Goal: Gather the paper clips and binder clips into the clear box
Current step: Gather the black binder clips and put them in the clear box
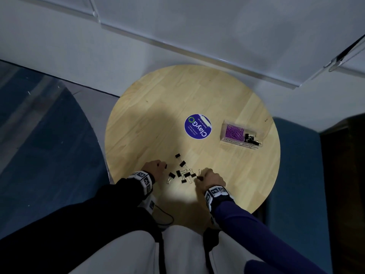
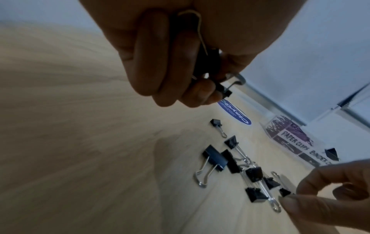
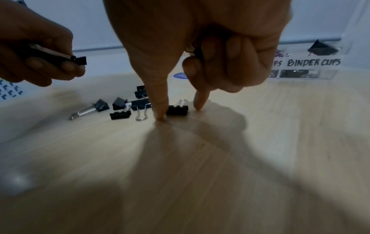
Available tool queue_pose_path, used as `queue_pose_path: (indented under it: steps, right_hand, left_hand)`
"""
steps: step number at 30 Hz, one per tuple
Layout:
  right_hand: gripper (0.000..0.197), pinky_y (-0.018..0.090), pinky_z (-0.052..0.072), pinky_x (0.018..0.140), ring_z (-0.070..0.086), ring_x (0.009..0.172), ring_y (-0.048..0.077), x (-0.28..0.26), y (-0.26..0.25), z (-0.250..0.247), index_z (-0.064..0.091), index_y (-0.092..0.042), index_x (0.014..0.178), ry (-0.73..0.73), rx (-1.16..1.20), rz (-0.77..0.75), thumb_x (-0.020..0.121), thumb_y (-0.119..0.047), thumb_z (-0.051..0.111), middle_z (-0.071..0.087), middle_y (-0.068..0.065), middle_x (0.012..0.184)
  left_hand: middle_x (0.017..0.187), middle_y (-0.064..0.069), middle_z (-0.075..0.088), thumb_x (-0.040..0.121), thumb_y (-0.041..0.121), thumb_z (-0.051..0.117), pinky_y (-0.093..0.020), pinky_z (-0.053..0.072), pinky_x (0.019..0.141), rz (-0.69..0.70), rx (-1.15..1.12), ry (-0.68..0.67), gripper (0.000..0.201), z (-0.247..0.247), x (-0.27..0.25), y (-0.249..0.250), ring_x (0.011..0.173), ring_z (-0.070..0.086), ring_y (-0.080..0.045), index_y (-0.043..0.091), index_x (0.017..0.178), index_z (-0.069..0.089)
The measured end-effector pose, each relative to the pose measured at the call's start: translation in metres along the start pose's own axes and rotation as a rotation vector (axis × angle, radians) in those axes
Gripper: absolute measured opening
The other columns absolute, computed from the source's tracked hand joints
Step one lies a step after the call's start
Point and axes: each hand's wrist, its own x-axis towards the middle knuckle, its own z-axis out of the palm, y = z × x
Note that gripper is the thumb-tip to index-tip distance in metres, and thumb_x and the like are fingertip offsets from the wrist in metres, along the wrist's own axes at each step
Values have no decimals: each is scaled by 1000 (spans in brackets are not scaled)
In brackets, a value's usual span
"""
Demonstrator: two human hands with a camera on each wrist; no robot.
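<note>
Several black binder clips (image 1: 182,173) lie scattered near the front of the round wooden table (image 1: 158,107). My left hand (image 1: 161,167) hovers just left of them, its fingers curled round a bundle of binder clips (image 2: 204,63), with one clip (image 2: 225,91) poking out past the fingertips. My right hand (image 1: 199,177) is at the right of the pile. Its last fingers grip a clip (image 3: 198,52) against the palm, while the thumb (image 3: 160,102) and forefinger (image 3: 200,99) stand on the table either side of a small binder clip (image 3: 177,110). The clear box (image 1: 240,133) sits at the right, holding purple paper clips (image 1: 234,131) and black binder clips (image 1: 249,137).
A round blue sticker (image 1: 198,126) lies in the table's centre. A white wall (image 1: 177,36) rises behind the table. Blue seating (image 1: 296,175) borders the right edge, and my knees (image 1: 158,254) are at the near edge. Bare wood stretches between the pile and the box.
</note>
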Motion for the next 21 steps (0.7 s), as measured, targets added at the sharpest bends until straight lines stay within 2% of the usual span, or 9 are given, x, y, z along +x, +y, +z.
queue_pose_path:
  steps: [2,5,7,9,11,13,16,19,21]
  right_hand:
    - [32,30,47,74,62,88,24,3,-1,3,55,-26,107,24,0,-17,84,-47,60,65,1,95]
    - [27,28,50,71,60,76,20,4,2,5,59,-30,98,64,91,0,79,-49,59,64,-3,84]
    - [30,30,55,70,62,71,17,5,6,4,61,-28,89,41,231,58,73,-53,63,65,-6,79]
    - [33,28,56,65,63,67,15,7,12,-8,63,-25,84,60,467,146,66,-53,69,67,-6,77]
    - [29,23,48,63,60,66,16,14,22,-32,64,-23,87,164,668,226,69,-44,74,67,-3,83]
    - [21,24,43,63,57,68,22,26,38,-66,63,-23,90,314,768,272,76,-36,73,68,5,89]
    - [24,29,49,63,62,73,29,52,67,-114,61,-22,94,463,756,300,76,-34,72,69,12,92]
    - [31,37,56,71,65,81,33,77,91,-150,61,-22,103,449,596,326,75,-33,69,68,14,96]
    - [30,38,56,72,65,82,34,92,101,-165,64,-21,104,400,494,301,75,-29,68,69,14,98]
  left_hand:
    - [94,-13,56,102,30,30,-26,34,73,-13,-3,-22,28,-1,-2,-2,81,47,-23,15,86,48]
    - [95,-12,55,102,31,29,-26,34,74,-39,-8,-39,34,1,-3,-2,82,47,-24,10,92,54]
    - [100,-15,60,102,32,29,-27,36,75,-50,-47,-50,38,3,-3,2,82,49,-24,8,96,58]
    - [107,-17,63,102,32,30,-28,36,75,-42,-73,-51,34,3,-1,13,84,51,-25,11,92,56]
    - [111,-18,64,101,32,33,-28,37,76,-12,-90,-33,35,1,5,31,90,56,-28,9,95,59]
    - [111,-18,65,100,32,37,-28,37,76,36,-105,-7,36,-4,12,58,100,60,-31,7,102,63]
    - [110,-19,65,99,31,40,-30,38,75,148,-70,13,35,-12,27,111,101,61,-33,5,103,63]
    - [109,-22,64,99,33,41,-32,39,74,246,-26,-5,34,-21,38,175,101,60,-33,5,98,60]
    - [100,-19,63,99,35,39,-34,43,81,277,4,-46,35,-24,43,219,99,59,-30,7,93,60]
